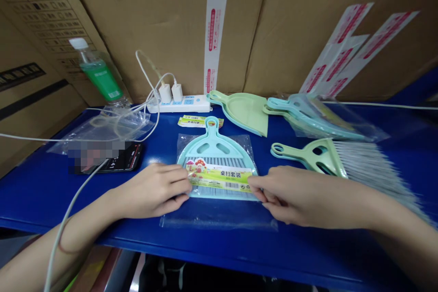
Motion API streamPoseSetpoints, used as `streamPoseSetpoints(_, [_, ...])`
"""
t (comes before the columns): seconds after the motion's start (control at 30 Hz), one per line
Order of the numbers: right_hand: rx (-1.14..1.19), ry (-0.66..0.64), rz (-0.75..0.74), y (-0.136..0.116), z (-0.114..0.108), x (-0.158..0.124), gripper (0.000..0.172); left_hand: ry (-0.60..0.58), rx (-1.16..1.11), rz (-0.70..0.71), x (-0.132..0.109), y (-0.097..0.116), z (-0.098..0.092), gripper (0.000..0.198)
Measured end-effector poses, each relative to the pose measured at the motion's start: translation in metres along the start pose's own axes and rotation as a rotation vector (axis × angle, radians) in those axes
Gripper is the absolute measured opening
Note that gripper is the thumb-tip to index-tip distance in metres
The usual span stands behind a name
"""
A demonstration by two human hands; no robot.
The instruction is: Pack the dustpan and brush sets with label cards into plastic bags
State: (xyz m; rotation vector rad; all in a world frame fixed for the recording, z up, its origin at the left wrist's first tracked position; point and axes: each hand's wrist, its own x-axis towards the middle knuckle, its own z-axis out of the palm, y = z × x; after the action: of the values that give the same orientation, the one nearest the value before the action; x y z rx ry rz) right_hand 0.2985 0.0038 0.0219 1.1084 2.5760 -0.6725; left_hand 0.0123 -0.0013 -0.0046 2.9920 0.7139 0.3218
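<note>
A light blue dustpan-and-brush set lies inside a clear plastic bag on the blue table. A yellow-green paper label runs across the front of the set. My left hand pinches the label's left end, fingers closed. My right hand pinches the label's right end, fingers pressed together on the bag.
A green brush lies right of the set, with a green dustpan and bagged sets behind. A spare label, power strip, phone, empty bags and bottle sit left. Cardboard boxes form the back wall.
</note>
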Motion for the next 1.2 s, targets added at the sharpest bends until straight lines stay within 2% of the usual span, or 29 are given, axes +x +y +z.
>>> streamPoseSetpoints(0.27, [0.013,-0.058,0.037,-0.002,-0.002,-0.002,0.014,-0.024,-0.005,-0.006,-0.001,0.001,-0.001,0.028])
streamPoseSetpoints(0.4, [0.023,0.031,0.016,0.0,0.0,0.001,0.009,-0.036,-0.012,-0.016,0.0,0.001,-0.001,0.028])
streamPoseSetpoints(0.53, [-0.003,0.136,-0.037,0.002,0.005,0.007,0.012,-0.039,-0.012,-0.029,0.0,0.002,-0.002,0.026])
streamPoseSetpoints(0.8, [0.013,0.179,-0.072,0.003,0.011,0.009,0.01,-0.076,-0.076,-0.075,-0.003,0.004,-0.003,0.02])
streamPoseSetpoints(1.0, [-0.017,0.159,-0.073,0.0,0.007,0.009,0.012,-0.115,-0.105,-0.088,-0.007,0.004,-0.004,0.017])
streamPoseSetpoints(1.2, [-0.002,0.155,-0.118,0.001,0.008,0.01,0.016,-0.194,-0.134,-0.079,-0.009,0.005,-0.008,0.047])
